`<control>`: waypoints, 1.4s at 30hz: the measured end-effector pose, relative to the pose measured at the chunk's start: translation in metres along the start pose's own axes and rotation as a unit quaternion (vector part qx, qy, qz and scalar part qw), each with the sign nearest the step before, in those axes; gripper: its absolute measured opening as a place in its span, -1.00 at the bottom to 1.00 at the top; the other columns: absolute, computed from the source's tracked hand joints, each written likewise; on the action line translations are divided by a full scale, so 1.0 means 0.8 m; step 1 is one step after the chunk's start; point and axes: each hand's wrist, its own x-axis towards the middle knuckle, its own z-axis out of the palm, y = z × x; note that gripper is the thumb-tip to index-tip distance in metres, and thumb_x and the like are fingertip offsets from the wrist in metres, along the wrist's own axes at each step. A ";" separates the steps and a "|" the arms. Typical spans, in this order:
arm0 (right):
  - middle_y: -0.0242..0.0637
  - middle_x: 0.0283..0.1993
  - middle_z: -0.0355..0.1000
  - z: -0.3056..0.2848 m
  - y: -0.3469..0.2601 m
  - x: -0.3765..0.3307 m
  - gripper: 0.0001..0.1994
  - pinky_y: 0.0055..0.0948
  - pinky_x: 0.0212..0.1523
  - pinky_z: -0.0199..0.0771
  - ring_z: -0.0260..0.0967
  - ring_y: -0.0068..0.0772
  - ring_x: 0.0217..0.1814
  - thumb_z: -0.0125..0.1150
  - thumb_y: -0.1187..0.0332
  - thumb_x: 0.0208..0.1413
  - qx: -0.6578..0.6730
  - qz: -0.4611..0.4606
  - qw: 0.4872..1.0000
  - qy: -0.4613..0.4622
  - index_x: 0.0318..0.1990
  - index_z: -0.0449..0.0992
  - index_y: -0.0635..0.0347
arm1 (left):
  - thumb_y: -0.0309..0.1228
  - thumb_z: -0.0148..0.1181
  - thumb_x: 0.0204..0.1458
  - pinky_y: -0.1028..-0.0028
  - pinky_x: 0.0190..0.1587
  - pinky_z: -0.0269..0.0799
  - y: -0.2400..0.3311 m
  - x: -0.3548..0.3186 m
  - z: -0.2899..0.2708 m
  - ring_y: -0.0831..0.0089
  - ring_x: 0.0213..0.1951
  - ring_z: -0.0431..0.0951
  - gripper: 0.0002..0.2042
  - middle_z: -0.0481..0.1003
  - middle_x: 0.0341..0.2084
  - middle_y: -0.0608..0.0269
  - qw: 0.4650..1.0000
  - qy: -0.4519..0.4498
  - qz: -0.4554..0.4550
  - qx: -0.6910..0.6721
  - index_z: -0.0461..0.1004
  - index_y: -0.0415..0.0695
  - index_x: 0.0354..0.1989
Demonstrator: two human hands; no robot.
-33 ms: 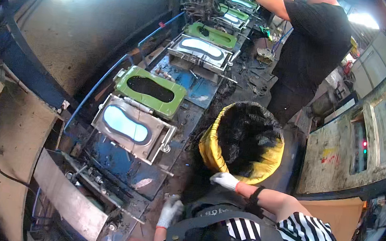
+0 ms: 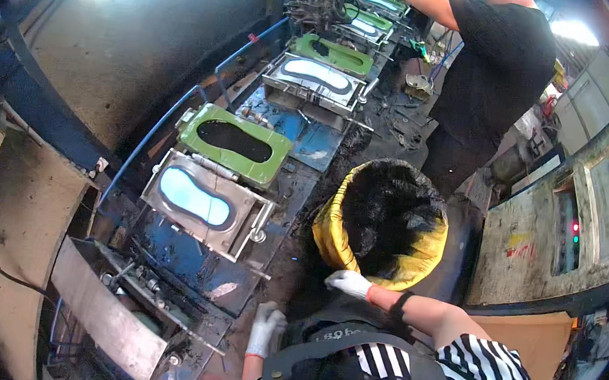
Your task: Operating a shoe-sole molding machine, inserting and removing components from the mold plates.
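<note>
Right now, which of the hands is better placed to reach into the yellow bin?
Right, most likely: the gloved right hand is close by the near rim of the yellow bin, while the gloved left hand is farther from it, beside the workbench.

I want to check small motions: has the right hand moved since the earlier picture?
Yes, slightly: the right hand has shifted left against the yellow bin.
</note>
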 end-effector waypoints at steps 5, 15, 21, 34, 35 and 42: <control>-0.06 -0.18 0.48 -0.032 -0.058 0.072 -0.62 -0.37 -0.04 0.32 0.42 -0.17 -0.11 0.01 0.14 0.06 0.064 0.006 0.995 -0.074 -0.16 0.50 0.27 | -0.27 0.08 0.06 0.39 -0.28 0.40 0.028 0.097 0.025 0.39 -0.34 0.43 -0.62 0.40 -0.31 0.26 0.899 0.204 -0.015 -0.388 0.19 -0.07 0.03; 0.01 -0.17 0.45 0.021 -0.094 0.201 -0.55 -0.27 -0.11 0.33 0.40 -0.06 -0.12 -0.02 0.08 0.06 0.121 0.064 0.977 -0.164 -0.13 0.44 0.34 | -0.07 -0.05 0.12 0.28 -0.16 0.35 0.038 0.182 0.020 0.42 -0.36 0.43 -0.69 0.46 -0.43 0.34 0.828 0.126 0.020 -0.545 0.40 -0.05 -0.23; -0.48 -0.19 0.45 0.098 -0.104 0.219 -0.68 -0.50 -0.13 0.32 0.33 -0.61 -0.23 0.01 0.05 0.14 0.463 0.143 0.831 -0.272 -0.19 0.49 0.08 | 0.01 -0.11 0.13 0.38 -0.18 0.37 0.021 0.184 0.018 0.41 -0.29 0.42 -0.63 0.42 -0.35 0.31 0.839 0.197 0.014 -0.507 0.38 -0.04 -0.23; -0.44 -0.49 0.44 0.124 -0.155 0.177 -0.79 -0.42 -0.40 0.31 0.29 -0.50 -0.48 -0.05 0.17 0.10 0.503 0.235 0.798 -0.235 -0.40 0.48 -0.01 | -0.02 -0.14 0.13 0.26 -0.07 0.35 0.055 0.154 0.035 0.30 -0.20 0.45 -0.63 0.45 -0.26 0.24 0.817 0.166 -0.015 -0.552 0.39 -0.05 -0.19; -0.43 -0.48 0.45 0.122 -0.162 0.171 -0.79 -0.41 -0.39 0.32 0.29 -0.49 -0.48 -0.06 0.18 0.10 0.505 0.234 0.792 -0.250 -0.41 0.48 -0.01 | -0.03 -0.11 0.11 0.28 -0.05 0.34 0.066 0.145 0.035 0.30 -0.19 0.45 -0.65 0.45 -0.26 0.20 0.837 0.153 -0.005 -0.525 0.40 -0.04 -0.19; -0.40 -0.45 0.47 0.074 -0.269 0.115 -0.75 -0.34 -0.39 0.35 0.36 -0.42 -0.40 -0.05 0.15 0.13 0.480 0.313 0.774 -0.271 -0.43 0.50 0.00 | -0.14 -0.03 0.13 0.59 -0.59 0.33 0.205 0.061 0.051 0.62 -0.57 0.41 -0.77 0.43 -0.59 0.45 0.812 0.303 -0.060 -0.495 0.42 -0.02 -0.36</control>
